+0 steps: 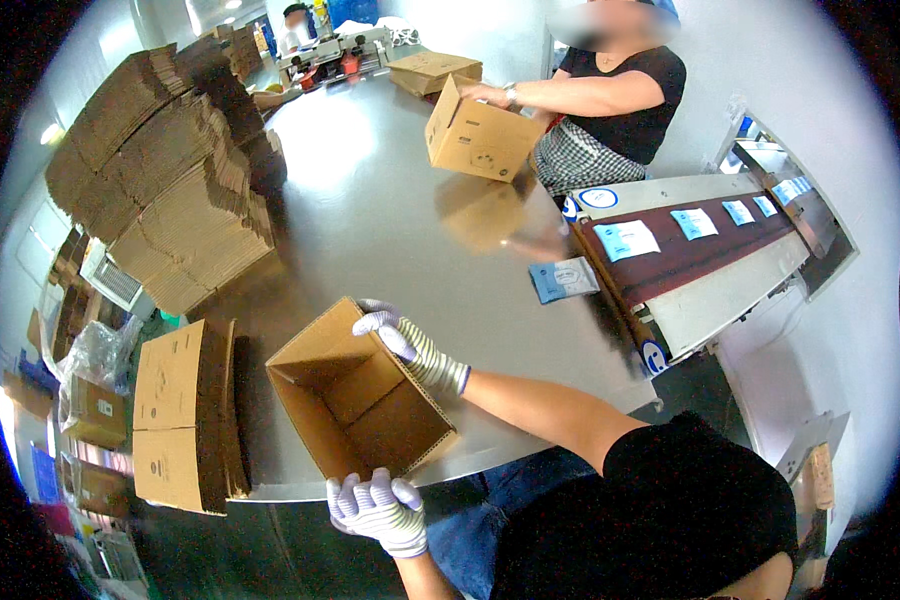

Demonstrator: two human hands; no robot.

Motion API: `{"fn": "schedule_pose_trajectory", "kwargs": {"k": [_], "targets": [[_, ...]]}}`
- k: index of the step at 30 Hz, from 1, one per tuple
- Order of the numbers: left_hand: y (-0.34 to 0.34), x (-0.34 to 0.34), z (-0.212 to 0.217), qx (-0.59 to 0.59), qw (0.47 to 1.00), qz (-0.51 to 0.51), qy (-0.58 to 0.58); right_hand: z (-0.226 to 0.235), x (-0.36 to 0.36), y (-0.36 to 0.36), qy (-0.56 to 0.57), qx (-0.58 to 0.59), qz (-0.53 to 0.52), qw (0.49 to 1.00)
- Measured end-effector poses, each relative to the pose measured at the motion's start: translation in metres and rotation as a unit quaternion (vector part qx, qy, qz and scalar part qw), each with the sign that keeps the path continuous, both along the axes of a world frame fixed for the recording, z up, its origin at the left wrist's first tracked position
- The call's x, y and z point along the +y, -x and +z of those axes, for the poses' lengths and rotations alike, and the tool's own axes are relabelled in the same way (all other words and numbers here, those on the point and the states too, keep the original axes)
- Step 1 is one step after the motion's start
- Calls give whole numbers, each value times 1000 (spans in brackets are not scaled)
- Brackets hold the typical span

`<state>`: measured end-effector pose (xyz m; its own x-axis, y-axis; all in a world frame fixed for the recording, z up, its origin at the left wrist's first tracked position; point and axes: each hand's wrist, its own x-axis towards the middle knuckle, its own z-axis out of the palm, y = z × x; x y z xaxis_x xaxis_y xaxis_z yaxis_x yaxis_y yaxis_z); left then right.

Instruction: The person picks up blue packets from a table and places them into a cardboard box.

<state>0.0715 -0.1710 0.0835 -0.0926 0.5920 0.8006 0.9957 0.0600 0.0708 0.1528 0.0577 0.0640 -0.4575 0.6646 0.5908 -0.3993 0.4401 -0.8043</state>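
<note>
An open cardboard box [315, 405] stands tilted on the metal table, its mouth turned toward me and only brown inner walls showing. My right hand [405, 345], in a striped white glove, grips the box's far right rim with its fingers over the edge. At the near rim, my left hand [378, 512], gloved the same way, has its fingers curled onto the cardboard. Just left of the box are flat folded cartons [175, 420], stacked at the table edge.
Tall stacks of flattened cartons [170, 170] line the left side. Across the metal table [370, 230], a co-worker handles another box [485, 140]. A blue-white packet [565, 280] lies near a conveyor [690, 235] carrying similar packets. More flat cartons [435, 70] sit at the far end.
</note>
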Motion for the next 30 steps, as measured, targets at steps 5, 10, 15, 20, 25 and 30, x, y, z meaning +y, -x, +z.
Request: {"fn": "schedule_pose_trajectory", "kwargs": {"k": [5, 10, 15, 20, 25, 30], "targets": [[-1, 1, -2, -3, 1000, 23, -4, -15, 1, 8, 6, 42, -42, 998], [0, -3, 2, 2, 1000, 13, 3, -4, -8, 4, 28, 13, -35, 999], [-4, 2, 4, 0, 1000, 14, -6, -15, 8, 1, -26, 1, -23, 999], [0, 1, 0, 8, 1000, 17, -8, -2, -6, 7, 10, 45, -62, 997], [-2, 2, 5, 13, 1000, 16, -12, -2, -4, 7, 7, 42, -59, 997], [-1, 3, 1, 14, 1000, 23, -12, -5, -2, 7, 11, 64, -56, 996]]}}
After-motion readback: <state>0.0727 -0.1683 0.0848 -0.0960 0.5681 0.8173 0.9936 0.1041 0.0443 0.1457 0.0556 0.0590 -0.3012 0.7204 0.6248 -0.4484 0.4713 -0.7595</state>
